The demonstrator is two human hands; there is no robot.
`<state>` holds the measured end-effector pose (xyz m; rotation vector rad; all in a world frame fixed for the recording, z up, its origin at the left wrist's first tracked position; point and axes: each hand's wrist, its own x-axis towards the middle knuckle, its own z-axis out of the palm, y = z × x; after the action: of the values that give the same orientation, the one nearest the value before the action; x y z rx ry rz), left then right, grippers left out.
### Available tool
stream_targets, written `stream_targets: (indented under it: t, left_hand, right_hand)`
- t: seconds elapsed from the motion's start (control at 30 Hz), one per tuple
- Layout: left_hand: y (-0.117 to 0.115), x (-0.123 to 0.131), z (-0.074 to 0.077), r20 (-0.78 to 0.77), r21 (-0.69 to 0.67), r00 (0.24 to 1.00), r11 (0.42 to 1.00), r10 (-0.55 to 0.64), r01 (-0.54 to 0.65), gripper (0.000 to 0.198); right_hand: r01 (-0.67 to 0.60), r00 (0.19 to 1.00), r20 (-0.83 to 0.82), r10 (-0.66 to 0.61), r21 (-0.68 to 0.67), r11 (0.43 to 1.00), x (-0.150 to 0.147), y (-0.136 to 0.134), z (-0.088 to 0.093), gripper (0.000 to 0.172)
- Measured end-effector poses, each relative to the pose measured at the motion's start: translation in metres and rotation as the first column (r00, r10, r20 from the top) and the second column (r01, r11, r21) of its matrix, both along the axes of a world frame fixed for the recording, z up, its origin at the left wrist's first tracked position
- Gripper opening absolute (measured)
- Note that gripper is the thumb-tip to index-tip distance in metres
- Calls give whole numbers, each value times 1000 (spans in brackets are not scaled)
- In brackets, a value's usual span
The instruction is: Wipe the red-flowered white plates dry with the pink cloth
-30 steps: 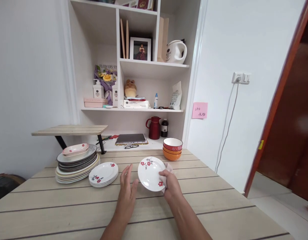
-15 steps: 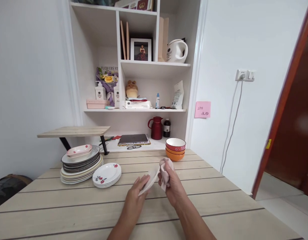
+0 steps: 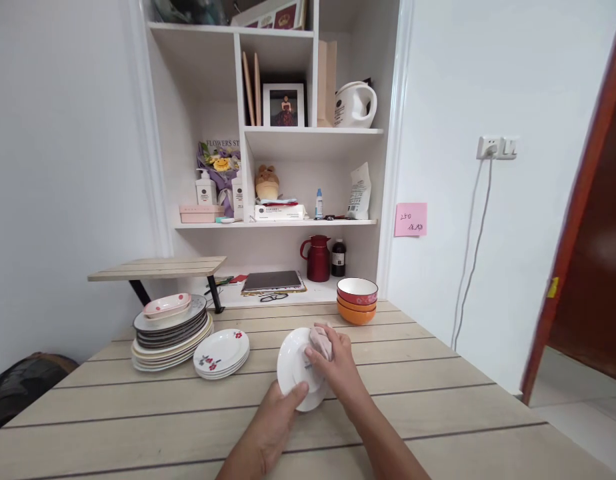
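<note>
Now my left hand [image 3: 281, 410] grips the plate [image 3: 294, 367] at its lower rim, fingers curled; my right hand [image 3: 338, 365] presses a bunched cloth [image 3: 321, 340] against it.

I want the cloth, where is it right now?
Head view, centre: the pink cloth is under the right hand, pressed on the white plate held by the left hand.

The plate [image 3: 293, 369] you hold shows plain white; your cloth [image 3: 321, 341] is pale pink; the stacked small plates [image 3: 222, 351] carry red flowers; a red bowl [image 3: 357, 292] tops orange bowls [image 3: 356, 313].
</note>
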<state>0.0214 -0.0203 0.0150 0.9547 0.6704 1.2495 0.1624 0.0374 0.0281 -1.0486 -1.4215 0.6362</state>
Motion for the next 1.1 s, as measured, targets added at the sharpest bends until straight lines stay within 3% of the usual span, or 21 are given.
stream_targets:
  t: [0.17, 0.33, 0.6, 0.7, 0.8, 0.83, 0.97, 1.1]
  left_hand:
    - [-3, 1, 1, -25, 7, 1000, 1000, -10, 10, 55]
    - [-4, 1, 0, -70, -18, 997, 999, 26, -28, 49]
    - [3, 0, -8, -56, 42, 996, 997, 65, -63, 36]
    - [1, 0, -6, -37, 2, 998, 999, 46, -46, 39]
    - [-2, 0, 1, 23, -18, 999, 1000, 22, -22, 49]
    - [-3, 0, 4, 65, -18, 998, 1000, 27, -26, 52]
    - [3, -6, 11, 317, -33, 941, 993, 119, -115, 62]
    - [13, -19, 10, 476, -79, 847, 971, 235, -225, 58]
  right_hand:
    - [0, 999, 33, -1, 21, 1000, -1, 2, -1, 42]
    - [6, 954, 291, -78, 238, 971, -5, -5, 5, 33]
    - [-318, 741, 667, -72, 443, 839, -27, -38, 15, 30]
    - [-249, 788, 609, -91, 450, 857, -26, -29, 12, 30]
    - [18, 918, 364, -157, 358, 934, -10, -9, 11, 30]
    - [41, 943, 303, -136, 301, 953, -4, -3, 11, 31]
    - [-71, 974, 227, 21, 217, 974, 3, 1, 9, 28]
    - [-158, 922, 382, 59, 233, 960, -18, -20, 3, 18]
